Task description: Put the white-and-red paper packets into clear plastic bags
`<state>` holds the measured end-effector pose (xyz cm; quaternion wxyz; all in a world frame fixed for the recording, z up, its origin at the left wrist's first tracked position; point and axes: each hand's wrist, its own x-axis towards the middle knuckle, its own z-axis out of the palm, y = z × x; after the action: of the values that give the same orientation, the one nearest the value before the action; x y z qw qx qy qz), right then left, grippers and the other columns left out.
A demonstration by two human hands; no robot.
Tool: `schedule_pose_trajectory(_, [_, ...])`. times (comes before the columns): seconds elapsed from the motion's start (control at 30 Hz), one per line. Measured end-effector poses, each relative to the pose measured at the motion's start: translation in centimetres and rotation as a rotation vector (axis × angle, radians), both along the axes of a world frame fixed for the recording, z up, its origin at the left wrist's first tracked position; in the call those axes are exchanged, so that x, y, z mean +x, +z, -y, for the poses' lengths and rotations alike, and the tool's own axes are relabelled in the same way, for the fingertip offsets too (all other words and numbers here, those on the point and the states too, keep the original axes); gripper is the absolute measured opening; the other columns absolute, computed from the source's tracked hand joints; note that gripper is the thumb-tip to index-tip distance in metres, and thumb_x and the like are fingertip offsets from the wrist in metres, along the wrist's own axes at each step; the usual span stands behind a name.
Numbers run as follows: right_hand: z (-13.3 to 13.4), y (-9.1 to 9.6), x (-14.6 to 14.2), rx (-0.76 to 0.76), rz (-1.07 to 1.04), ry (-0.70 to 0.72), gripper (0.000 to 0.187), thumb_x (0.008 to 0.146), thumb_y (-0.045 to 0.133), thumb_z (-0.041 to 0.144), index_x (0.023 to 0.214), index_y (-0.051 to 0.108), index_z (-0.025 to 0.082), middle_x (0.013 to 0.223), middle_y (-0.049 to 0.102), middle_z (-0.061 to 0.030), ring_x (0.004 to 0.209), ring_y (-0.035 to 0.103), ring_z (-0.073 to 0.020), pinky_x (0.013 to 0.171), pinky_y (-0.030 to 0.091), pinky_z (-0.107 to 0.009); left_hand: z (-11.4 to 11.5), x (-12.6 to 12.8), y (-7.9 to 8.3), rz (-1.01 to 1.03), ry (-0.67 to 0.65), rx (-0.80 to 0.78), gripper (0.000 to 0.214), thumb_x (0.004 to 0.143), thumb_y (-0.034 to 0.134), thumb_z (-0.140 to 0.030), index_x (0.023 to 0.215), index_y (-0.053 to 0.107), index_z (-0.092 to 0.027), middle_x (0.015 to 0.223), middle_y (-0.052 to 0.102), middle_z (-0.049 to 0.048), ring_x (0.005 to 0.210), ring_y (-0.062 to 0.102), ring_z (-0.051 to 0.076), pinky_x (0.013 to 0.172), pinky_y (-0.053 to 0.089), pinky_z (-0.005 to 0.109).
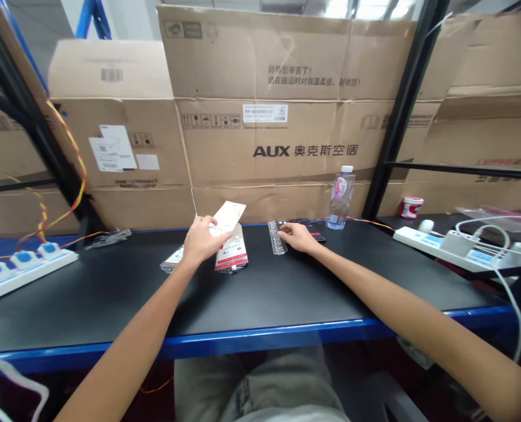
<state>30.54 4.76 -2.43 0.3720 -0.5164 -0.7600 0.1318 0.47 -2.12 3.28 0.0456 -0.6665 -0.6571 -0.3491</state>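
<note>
Two bare hands reach over the black table [365, 281], whose blue front edge [242, 341] runs just beyond the person's lap. The left hand [201, 241] is near the middle of the table, its grip closed, with fingers and thumb pinching a white card [227, 218] that tilts up off the surface. Below that hand lie a clear plastic bag [172, 259] and, just beside it, a red-and-white packet [231, 249]. The right hand [298, 237] is palm down with its fingers close together, touching a clear ribbed plastic strip [276, 237]; whether it pinches the strip or only rests on it, I cannot tell. A flat black item [317, 236] sits just past those fingers, near the back edge, where a water bottle [341, 199] stands upright. A white power strip [23, 272] lies at the table's left end, and another [462, 246] lies off to the right beyond a red-and-white tub [412, 207]. Stacked AUX cardboard boxes [295, 140] rise behind the back edge.
</note>
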Motion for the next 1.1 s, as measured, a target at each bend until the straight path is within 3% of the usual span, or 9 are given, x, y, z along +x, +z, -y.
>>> schedule_pose_trajectory(0.27, [1.0, 0.9, -0.3, 0.025, 0.104, 0.009, 0.034, 0.087, 0.061, 0.038, 0.109, 0.068, 0.012, 0.104, 0.074, -0.0121, 0.088, 0.071, -0.0216, 0.082, 0.053, -0.029, 0.0, 0.0, 0.0, -0.008, -0.015, -0.01, 0.047, 0.068, 0.066, -0.057, 0.1, 0.062, -0.022, 0.11, 0.06, 0.0084, 0.099, 0.061, 0.027, 0.085, 0.046, 0.034])
schedule_pose_trajectory(0.5, [2.5, 2.6, 0.2, -0.063, 0.312, 0.277, 0.063, 0.069, 0.076, 0.054, 0.122, 0.066, 0.021, 0.129, 0.064, -0.0085, 0.116, 0.061, -0.0286, 0.1, 0.047, -0.034, -0.3, -0.4, -0.3, -0.037, 0.008, -0.071, 0.048, 0.069, 0.063, -0.059, 0.101, 0.061, -0.023, 0.113, 0.061, 0.0101, 0.101, 0.061, 0.029, 0.084, 0.046, 0.036])
schedule_pose_trajectory(0.8, [2.4, 2.3, 0.2, -0.033, 0.324, 0.331, 0.046, 0.07, 0.075, 0.04, 0.113, 0.071, 0.023, 0.122, 0.068, -0.0066, 0.113, 0.063, -0.0279, 0.1, 0.047, -0.035, -0.4, -0.5, -0.5, -0.092, 0.084, -0.26, 0.055, 0.067, 0.056, -0.076, 0.089, 0.063, -0.025, 0.107, 0.071, 0.0127, 0.096, 0.065, 0.037, 0.073, 0.045, 0.038])
schedule_pose_trajectory(1.0, [2.5, 2.4, 0.2, -0.036, 0.346, 0.334, 0.046, 0.072, 0.074, 0.042, 0.113, 0.071, 0.021, 0.123, 0.067, -0.0075, 0.113, 0.062, -0.0281, 0.101, 0.046, -0.037, -0.5, 0.3, -0.8, -0.071, -0.054, -0.205, 0.052, 0.079, 0.043, -0.073, 0.079, 0.061, -0.024, 0.092, 0.073, 0.0094, 0.087, 0.066, 0.03, 0.072, 0.044, 0.035])
schedule_pose_trajectory(1.1, [2.4, 2.3, 0.3, -0.023, 0.317, 0.342, 0.044, 0.07, 0.075, 0.042, 0.11, 0.072, 0.023, 0.121, 0.068, -0.006, 0.112, 0.063, -0.0275, 0.1, 0.046, -0.036, -0.7, -0.2, -0.5, -0.055, -0.098, -0.168, 0.044, 0.079, 0.049, -0.064, 0.083, 0.062, -0.023, 0.097, 0.073, 0.0087, 0.091, 0.066, 0.027, 0.077, 0.045, 0.033])
